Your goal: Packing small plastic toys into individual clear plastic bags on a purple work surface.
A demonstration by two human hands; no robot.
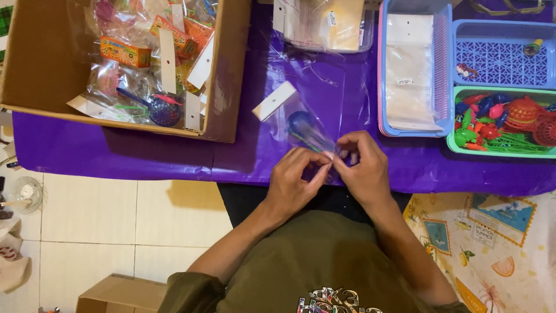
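Both hands' fingers (pixel 324 168) over clear bag (pixel 301 124), its mouth hidden.

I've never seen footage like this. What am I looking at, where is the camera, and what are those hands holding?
There is no machine here: a person wears one camera on the head, so you look down past a green shirt at two bare hands. The left hand and right hand meet at the open end of a clear plastic bag with a white card header; something blue with thin green parts lies inside. It rests on a purple table cover. At upper left, a cardboard box holds filled toy bags. At right, a blue basket holds empty clear bags, and a green tray holds loose colourful plastic toys.
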